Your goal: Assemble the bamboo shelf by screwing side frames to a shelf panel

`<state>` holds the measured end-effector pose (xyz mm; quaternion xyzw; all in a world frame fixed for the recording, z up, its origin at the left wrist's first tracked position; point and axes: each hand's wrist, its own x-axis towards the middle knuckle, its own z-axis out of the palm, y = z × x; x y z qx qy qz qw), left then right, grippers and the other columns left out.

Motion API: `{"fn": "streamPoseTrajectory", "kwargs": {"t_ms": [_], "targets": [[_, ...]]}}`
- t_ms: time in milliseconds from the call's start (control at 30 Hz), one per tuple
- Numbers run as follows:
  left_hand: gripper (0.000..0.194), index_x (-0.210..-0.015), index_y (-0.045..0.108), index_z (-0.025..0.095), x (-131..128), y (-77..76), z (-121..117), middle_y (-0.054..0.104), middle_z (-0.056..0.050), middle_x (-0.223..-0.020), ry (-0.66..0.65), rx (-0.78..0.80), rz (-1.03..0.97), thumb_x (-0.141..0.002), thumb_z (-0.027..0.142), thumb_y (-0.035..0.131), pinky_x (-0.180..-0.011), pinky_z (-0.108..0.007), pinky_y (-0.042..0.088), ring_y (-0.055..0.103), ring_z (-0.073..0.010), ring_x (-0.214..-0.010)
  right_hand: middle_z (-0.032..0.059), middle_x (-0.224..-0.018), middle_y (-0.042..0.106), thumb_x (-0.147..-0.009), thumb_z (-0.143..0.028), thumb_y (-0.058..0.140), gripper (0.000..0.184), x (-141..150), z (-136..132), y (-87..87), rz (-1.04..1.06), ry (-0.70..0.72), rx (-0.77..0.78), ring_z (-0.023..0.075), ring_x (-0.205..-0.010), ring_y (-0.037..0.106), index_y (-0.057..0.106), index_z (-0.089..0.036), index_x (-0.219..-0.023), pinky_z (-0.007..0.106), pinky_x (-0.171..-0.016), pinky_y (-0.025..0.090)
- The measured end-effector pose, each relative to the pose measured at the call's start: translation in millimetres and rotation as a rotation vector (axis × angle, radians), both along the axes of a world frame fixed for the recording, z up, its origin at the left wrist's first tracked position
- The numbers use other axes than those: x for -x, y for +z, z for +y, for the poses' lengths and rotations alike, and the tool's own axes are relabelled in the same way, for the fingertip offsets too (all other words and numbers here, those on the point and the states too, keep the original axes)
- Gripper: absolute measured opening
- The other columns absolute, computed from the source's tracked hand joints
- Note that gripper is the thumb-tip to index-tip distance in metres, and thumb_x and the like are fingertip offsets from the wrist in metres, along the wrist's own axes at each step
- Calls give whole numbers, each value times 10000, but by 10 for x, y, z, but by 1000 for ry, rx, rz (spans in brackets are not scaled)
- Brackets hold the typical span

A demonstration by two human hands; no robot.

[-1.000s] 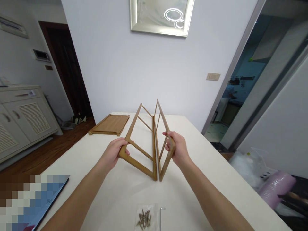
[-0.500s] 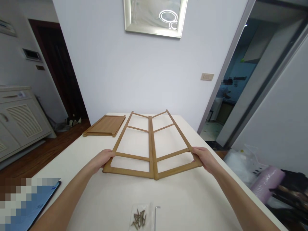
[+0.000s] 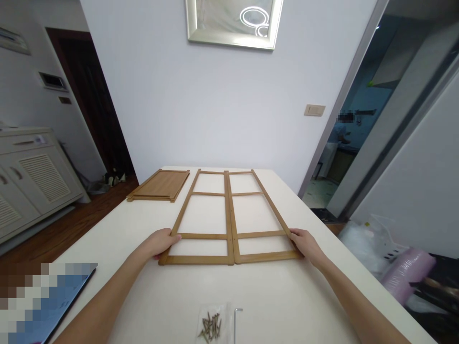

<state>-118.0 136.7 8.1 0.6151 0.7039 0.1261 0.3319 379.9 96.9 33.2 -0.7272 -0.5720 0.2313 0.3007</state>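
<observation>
In the head view, clamping the outer rail of the left frame (image 3: 201, 260) in the left hand (image 3: 160, 242), and gripping the outer rail of the right frame (image 3: 269, 257) in the right hand (image 3: 307, 244). Holding both frames about flat on the surface (image 3: 168, 296), inner rails running side by side — touching or nearly so, hard to tell.

Possibly risking pinched fingertips, from curling fingers beneath the rails while pressing down. Perhaps misaligning the inner rails by letting go unevenly. Probably bumping the stacked panels (image 3: 158, 185) if sliding the left frame far outward, or nudging the hex key (image 3: 235, 327) and the clear bag (image 3: 225, 322) of screws (image 3: 211, 328) if dragging the frames nearer.

Finding no readable brand or label on frames or bag. Making out a pale mark (image 3: 64, 304) on the blue-faced item (image 3: 73, 298) at lower left — too faint for reading.
</observation>
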Motion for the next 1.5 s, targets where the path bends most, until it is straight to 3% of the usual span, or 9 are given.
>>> {"fn": "streamPoseTrajectory", "kwargs": {"t_ms": [133, 300, 433, 567, 700, 867, 967, 1267, 1500], "targets": [[428, -739, 584, 204, 20, 40, -14, 691, -120, -772, -88, -115, 258, -777, 617, 482, -597, -348, 449, 664, -292, -691, 90, -814, 685, -863, -313, 477, 240, 102, -44, -29, -364, 20, -42, 224, -763, 609, 654, -170, -789, 296, -678, 393], [398, -877, 638, 181, -61, 71, -60, 713, -185, -980, -144, -145, 460, -848, 515, 423, -725, -415, 466, 669, -349, -898, 98, -926, 630, -935, -329, 433, 283, 197, -108, -55, -556, -7, 3, 186, -752, 605, 646, -161, -855, 278, -628, 378], [430, -949, 657, 161, -106, 82, -97, 706, -205, -1019, -168, -139, 500, -870, 487, 390, -739, -443, 464, 665, -359, -898, 112, -974, 596, -962, -313, 393, 319, 223, -137, -67, -634, 14, 53, 181, -750, 608, 653, -143, -890, 288, -614, 385], [530, -880, 680, 179, -62, 148, -48, 708, -195, -993, -164, -107, 450, -834, 629, 404, -748, -452, 466, 660, -364, -889, 112, -959, 584, -970, -338, 380, 341, 230, -149, -55, -682, 41, 80, 196, -763, 616, 655, -138, -942, 298, -622, 399], [619, -822, 685, 156, 7, 213, 188, 702, -212, -934, -72, -156, 468, -853, 668, 338, -744, -442, 468, 660, -352, -854, 125, -972, 583, -985, -429, 338, 417, 269, -161, -47, -687, -11, 19, 231, -790, 622, 642, -154, -1059, 330, -643, 437], [392, -1015, 654, 108, 105, 155, 629, 678, -200, -1073, 14, -368, 561, -901, 365, 381, -791, -397, 469, 641, -320, -963, 145, -1074, 583, -981, -402, 347, 440, 267, -147, -135, -694, -52, -176, 264, -941, 622, 577, -136, -1246, 353, -750, 484], [382, -1111, 625, 86, 154, 90, 858, 635, -213, -1168, 56, -413, 558, -894, 285, 382, -864, -400, 456, 587, -322, -1088, 143, -1107, 579, -977, -416, 338, 453, 219, -124, -212, -670, -70, -236, 266, -964, 622, 578, -138, -1241, 358, -762, 500], [591, -1389, 420, 5, 99, -60, 1438, 445, -280, -1429, 129, -547, 601, -886, 315, 416, -1000, -454, 388, 377, -360, -1331, 121, -1116, 587, -962, -481, 320, 462, 154, -84, -304, -610, -65, -289, 235, -864, 651, 601, -178, -1168, 356, -708, 522], [431, -1191, 576, -2, 55, -85, 1554, 574, -277, -1200, 82, -484, 625, -875, 220, 387, -901, -427, 452, 512, -339, -1147, 118, -1126, 590, -946, -473, 354, 439, 122, -85, -316, -569, -36, -308, 228, -848, 654, 603, -187, -1168, 358, -684, 523]]}}
